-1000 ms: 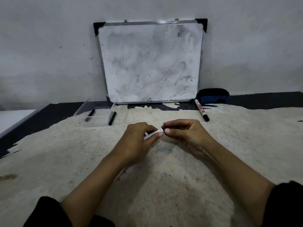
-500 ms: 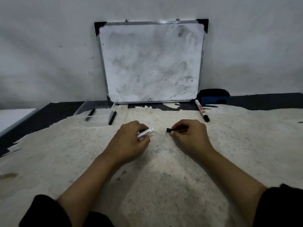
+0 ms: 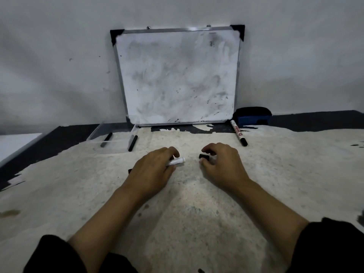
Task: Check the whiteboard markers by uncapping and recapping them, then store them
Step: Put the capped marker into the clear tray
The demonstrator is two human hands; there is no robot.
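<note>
My left hand (image 3: 153, 170) grips a white marker (image 3: 176, 161), whose white end points right toward the other hand. My right hand (image 3: 220, 164) pinches the marker's black cap (image 3: 204, 156) a short gap away from that end. The marker's other end is hidden under my left palm. A second white marker with a black cap (image 3: 239, 133) lies on the table at the back right. A clear plastic tray (image 3: 110, 138) at the back left holds one dark marker (image 3: 106, 139), and another black marker (image 3: 133, 143) leans along its right wall.
A smudged whiteboard (image 3: 177, 75) leans against the wall at the back. A blue and black eraser (image 3: 252, 116) sits by its lower right corner. The table top (image 3: 177, 223) is pale and worn, with dark edges at left and back.
The hands were joined at the marker a second ago. The right hand pulled the cap off to the right, and both hands have since drifted a little farther apart.
</note>
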